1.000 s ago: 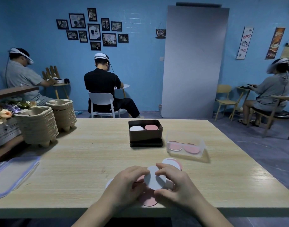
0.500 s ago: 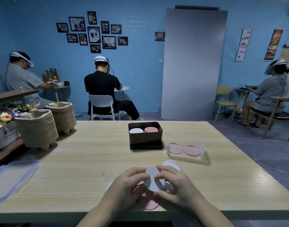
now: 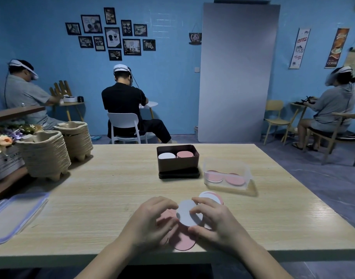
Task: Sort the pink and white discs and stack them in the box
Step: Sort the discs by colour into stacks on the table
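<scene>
Two hands, left hand [image 3: 150, 220] and right hand [image 3: 217, 220], are closed by their fingers [image 3: 200, 202] on one white disc [image 3: 187, 215] above pink discs [image 3: 182, 239] (near counter [image 3: 104, 190] edge); the box [image 3: 177, 161] is set farther back.

Little changed across the second. Left hand [image 3: 150, 220] drawn slightly back and leftward off the white disc [image 3: 187, 213], fingertips now at its left rim rather than over its face, with more of the pink discs [image 3: 166, 216] beneath the palm laid bare than before. Right hand [image 3: 215, 220] kept on the white disc's right edge, thumb now tucked in under its near rim, closer to the lower pink disc [image 3: 183, 241]. White disc lifted a touch clearer of the pile and showing more of its face between the two hands. Camera tipped a shade downward, table edge sitting lower in view.
</scene>
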Demonstrator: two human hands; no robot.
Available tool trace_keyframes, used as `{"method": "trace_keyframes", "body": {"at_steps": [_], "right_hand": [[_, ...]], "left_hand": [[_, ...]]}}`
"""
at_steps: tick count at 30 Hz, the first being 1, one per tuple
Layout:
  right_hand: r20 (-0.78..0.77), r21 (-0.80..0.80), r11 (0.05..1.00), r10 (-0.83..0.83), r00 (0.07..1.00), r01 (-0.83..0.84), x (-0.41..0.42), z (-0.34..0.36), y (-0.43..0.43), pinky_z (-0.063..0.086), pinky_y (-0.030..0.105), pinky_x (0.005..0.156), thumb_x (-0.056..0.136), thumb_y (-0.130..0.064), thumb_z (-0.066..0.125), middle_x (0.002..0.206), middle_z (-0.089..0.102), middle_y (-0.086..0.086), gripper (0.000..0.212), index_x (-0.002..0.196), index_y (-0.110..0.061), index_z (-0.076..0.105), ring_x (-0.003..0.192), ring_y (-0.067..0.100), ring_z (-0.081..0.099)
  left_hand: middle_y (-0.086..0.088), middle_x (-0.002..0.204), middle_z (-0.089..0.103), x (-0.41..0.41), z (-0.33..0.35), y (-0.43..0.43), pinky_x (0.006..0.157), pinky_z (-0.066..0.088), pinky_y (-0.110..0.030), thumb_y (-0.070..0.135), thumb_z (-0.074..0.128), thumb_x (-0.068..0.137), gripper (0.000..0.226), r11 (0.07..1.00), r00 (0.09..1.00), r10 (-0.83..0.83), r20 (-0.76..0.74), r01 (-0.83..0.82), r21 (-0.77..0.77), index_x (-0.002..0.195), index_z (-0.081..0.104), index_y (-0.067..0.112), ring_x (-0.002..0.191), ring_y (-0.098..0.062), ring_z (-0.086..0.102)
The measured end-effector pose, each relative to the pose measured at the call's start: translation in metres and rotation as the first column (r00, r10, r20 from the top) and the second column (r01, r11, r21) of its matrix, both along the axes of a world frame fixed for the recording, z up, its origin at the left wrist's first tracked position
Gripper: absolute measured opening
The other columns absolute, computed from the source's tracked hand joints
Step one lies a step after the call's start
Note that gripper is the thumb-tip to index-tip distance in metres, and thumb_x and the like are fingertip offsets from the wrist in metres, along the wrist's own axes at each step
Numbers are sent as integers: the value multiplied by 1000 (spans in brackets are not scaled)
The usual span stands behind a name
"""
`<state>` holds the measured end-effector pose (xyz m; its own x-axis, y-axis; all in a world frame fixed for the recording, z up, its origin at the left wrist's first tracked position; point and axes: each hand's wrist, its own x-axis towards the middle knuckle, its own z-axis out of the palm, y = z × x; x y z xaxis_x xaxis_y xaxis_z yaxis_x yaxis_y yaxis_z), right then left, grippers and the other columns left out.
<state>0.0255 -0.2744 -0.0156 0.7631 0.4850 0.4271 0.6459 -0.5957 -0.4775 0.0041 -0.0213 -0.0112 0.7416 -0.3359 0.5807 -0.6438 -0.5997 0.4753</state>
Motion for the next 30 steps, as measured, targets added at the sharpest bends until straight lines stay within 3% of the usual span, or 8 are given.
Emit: {"method": "trace_keyframes", "body": {"at_steps": [7, 10, 14, 22, 30], "right_hand": [[-9, -8, 1000, -7, 1000, 7, 0, 0, 1, 39, 17, 100, 78, -58, 71, 138, 54, -16, 34, 103, -37, 62, 127, -1, 49], [5, -65, 998, 15, 1000, -14, 1, 4, 8, 41, 22, 102, 81, -61, 67, 141, 52, -14, 36, 102, -32, 62, 127, 2, 49], [20, -99, 994, 53, 998, -51, 3, 12, 26, 40, 19, 100, 84, -60, 64, 143, 51, -11, 35, 102, -30, 61, 127, 3, 47], [44, -92, 995, 37, 998, -33, 5, 3, 35, 41, 25, 102, 82, -67, 60, 142, 52, -12, 40, 102, -33, 59, 130, 5, 45], [37, -95, 995, 3, 999, 0, 5, 1, 33, 38, 21, 99, 82, -66, 61, 142, 51, -14, 37, 103, -35, 58, 129, 5, 44]], "left_hand": [[23, 109, 65, -8, 6, 52, 87, 52, -33, 38, 74, 80, 30, 983, 998, 65, 7, -65, 170, 107, 70, 28, 105, 2, 60], [23, 116, 63, -12, 2, 59, 91, 51, -33, 44, 75, 76, 40, 975, 997, 76, 0, -74, 211, 112, 67, 29, 110, 2, 57], [25, 120, 58, -8, -1, 56, 94, 48, -32, 55, 72, 75, 52, 955, 996, 87, -9, -81, 286, 122, 59, 34, 111, 1, 53], [22, 109, 63, -9, -4, 58, 90, 49, -32, 45, 67, 76, 48, 950, 986, 169, -10, -160, 269, 121, 61, 33, 101, 1, 55], [27, 117, 59, -7, -9, 61, 99, 47, -38, 55, 68, 74, 57, 948, 976, 210, -54, -190, 255, 127, 59, 36, 112, 2, 54]]}}
